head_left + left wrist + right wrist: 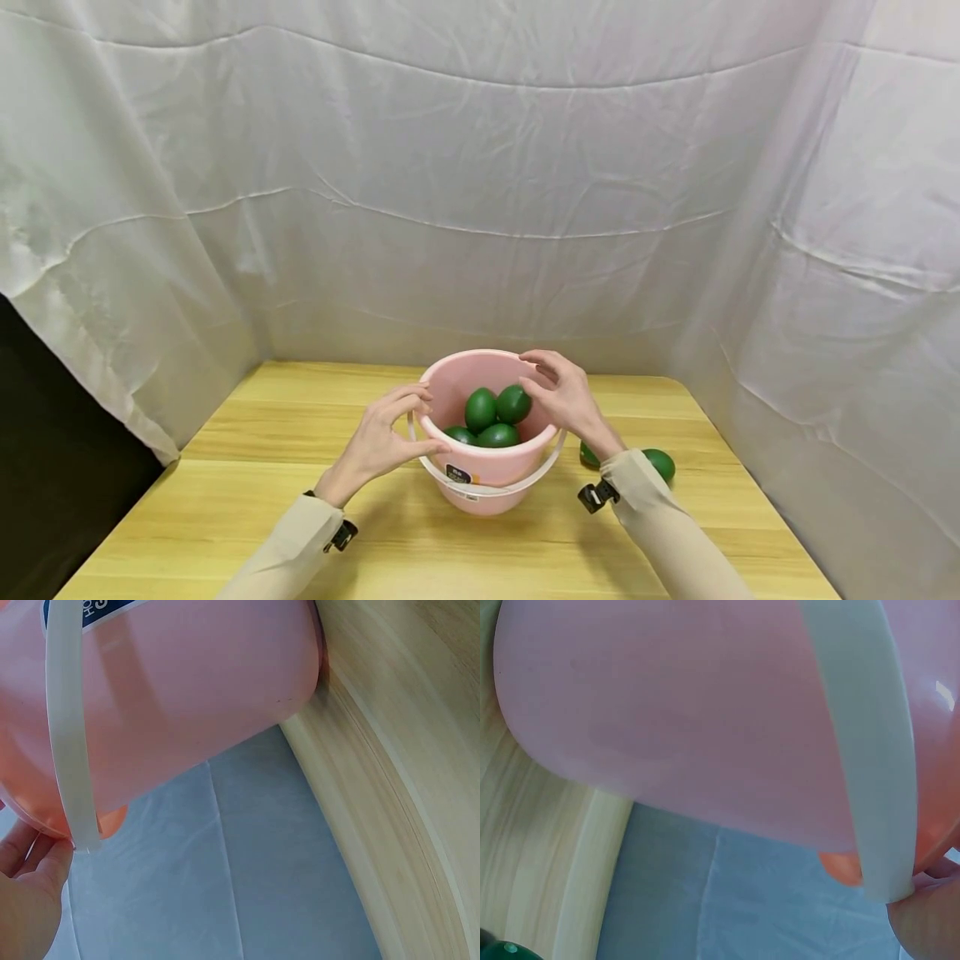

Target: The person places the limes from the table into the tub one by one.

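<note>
A pink plastic bucket stands upright on the wooden table, its white handle hanging down across the front. Inside lie several glossy dark green avocados. My left hand grips the bucket's left rim, fingers along the side and thumb near the front edge. In the left wrist view its fingertips are at the rim beside the handle's end. Across from it, my right hand holds the right rim, thumb reaching over the inside. The right wrist view shows that hand partly, close by the handle joint.
Two more green avocados lie on the table right of the bucket, partly hidden by the right forearm. Pale grey cloth hangs behind and at both sides. A dark gap shows at the left.
</note>
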`<state>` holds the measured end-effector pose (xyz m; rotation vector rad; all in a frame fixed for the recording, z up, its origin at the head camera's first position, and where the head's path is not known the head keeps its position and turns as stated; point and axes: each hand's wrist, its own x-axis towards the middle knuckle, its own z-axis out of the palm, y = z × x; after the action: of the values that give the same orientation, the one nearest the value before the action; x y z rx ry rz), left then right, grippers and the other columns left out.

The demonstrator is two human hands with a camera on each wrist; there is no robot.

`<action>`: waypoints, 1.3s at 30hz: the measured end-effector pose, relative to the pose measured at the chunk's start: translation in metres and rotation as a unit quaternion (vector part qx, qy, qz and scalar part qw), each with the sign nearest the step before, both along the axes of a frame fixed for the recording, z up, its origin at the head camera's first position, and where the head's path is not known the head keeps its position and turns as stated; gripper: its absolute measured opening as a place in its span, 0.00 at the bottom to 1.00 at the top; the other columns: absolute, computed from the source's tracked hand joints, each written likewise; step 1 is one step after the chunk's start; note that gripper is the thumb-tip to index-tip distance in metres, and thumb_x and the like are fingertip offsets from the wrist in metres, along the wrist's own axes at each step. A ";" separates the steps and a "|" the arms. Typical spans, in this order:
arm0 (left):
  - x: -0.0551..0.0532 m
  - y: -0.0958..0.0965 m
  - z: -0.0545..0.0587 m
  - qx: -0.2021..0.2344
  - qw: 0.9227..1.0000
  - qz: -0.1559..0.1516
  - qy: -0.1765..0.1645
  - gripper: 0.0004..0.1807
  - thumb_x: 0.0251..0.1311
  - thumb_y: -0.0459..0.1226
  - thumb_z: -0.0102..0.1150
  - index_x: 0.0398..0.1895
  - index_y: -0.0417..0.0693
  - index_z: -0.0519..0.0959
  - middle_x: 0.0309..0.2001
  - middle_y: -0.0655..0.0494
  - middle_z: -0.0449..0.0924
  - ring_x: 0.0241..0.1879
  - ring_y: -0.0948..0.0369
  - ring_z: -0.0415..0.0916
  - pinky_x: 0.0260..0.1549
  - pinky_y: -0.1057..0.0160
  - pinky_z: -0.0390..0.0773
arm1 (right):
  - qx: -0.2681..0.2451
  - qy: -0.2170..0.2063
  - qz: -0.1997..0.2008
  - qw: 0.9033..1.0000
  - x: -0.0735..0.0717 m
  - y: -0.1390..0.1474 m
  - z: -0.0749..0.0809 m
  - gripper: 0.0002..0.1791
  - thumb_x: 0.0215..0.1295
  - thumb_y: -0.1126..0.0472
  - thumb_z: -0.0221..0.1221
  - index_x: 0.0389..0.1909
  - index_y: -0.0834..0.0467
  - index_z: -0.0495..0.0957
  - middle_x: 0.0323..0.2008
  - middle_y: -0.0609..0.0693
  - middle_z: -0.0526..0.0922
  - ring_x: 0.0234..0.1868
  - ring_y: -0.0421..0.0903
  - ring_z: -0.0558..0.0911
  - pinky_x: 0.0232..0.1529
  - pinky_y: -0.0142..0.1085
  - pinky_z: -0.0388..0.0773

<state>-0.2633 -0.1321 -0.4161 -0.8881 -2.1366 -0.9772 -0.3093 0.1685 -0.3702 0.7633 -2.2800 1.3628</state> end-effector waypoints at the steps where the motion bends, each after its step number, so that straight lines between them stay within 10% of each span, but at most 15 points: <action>1: 0.000 0.000 0.000 0.001 1.000 0.000 0.000 0.24 0.35 0.53 0.80 0.29 0.54 0.77 0.53 0.48 0.81 0.60 0.52 0.75 0.60 0.51 0.76 | -0.001 0.000 -0.001 1.000 0.000 0.000 0.000 0.19 0.61 0.68 0.66 0.53 0.65 0.78 0.54 0.61 0.80 0.59 0.60 0.78 0.63 0.49 0.75; 39: -0.002 0.000 -0.003 0.004 1.000 -0.005 0.026 0.26 0.37 0.55 0.79 0.34 0.52 0.79 0.52 0.46 0.82 0.57 0.50 0.77 0.58 0.49 0.77 | -0.023 -0.073 -0.108 0.991 0.012 0.063 -0.025 0.16 0.66 0.61 0.62 0.52 0.61 0.80 0.52 0.61 0.83 0.54 0.56 0.83 0.52 0.35 0.82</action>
<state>-0.2653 -0.1318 -0.4187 -0.9113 -2.0852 -0.9561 -0.2976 0.2315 -0.3954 0.3993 -2.3515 1.4032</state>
